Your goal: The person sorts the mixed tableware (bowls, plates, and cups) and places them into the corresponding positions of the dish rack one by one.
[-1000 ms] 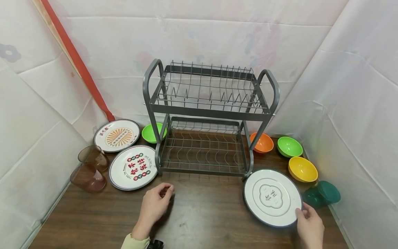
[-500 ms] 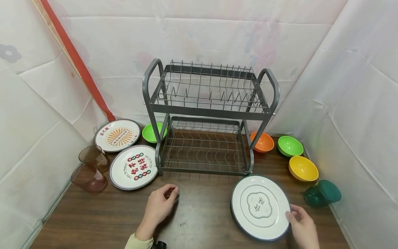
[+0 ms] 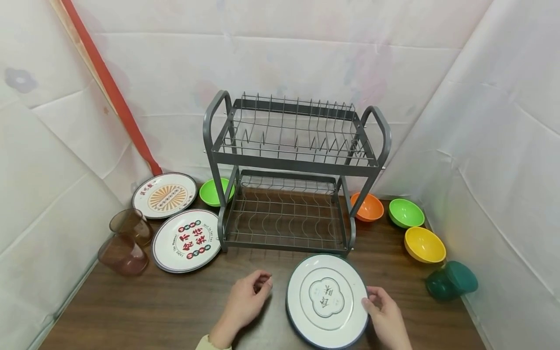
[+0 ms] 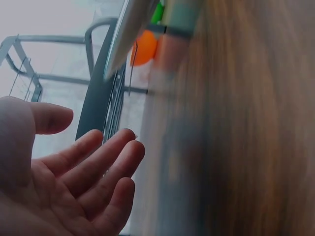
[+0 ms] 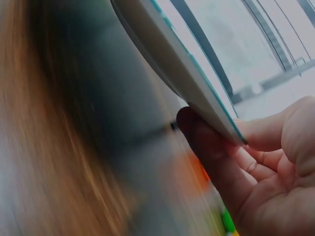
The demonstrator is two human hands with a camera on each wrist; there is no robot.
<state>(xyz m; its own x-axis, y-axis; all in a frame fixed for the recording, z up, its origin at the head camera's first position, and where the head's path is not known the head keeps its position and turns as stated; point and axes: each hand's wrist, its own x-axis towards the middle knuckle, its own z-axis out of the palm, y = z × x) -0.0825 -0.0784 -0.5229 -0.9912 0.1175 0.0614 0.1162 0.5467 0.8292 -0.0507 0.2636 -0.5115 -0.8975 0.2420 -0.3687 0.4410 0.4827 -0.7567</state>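
Observation:
A white plate [image 3: 306,291] with a dark rim and a flower-shaped emblem tilts above the table, in front of the rack. My right hand [image 3: 386,316] pinches its right edge, the thumb on the upper face and fingers beneath, as the right wrist view shows of the plate's edge [image 5: 197,69]. Just left of the plate, my left hand [image 3: 245,301] holds nothing. Its fingers [image 4: 106,169] are loosely bent in the left wrist view, apart from the plate. Behind both hands stands a grey two-tier dish rack [image 3: 293,163] with bare wire shelves.
Left of the rack lie a sunburst plate [image 3: 166,194], a red-lettered plate [image 3: 175,245], a green bowl [image 3: 211,193] and two brown tumblers [image 3: 124,255]. On the right are orange [image 3: 369,209], green [image 3: 406,213] and yellow [image 3: 424,245] bowls and a teal cup [image 3: 450,280].
My right hand has carried the plate leftward and nearer to me, from beside the teal cup to the middle. The left hand has shifted right, toward the plate.

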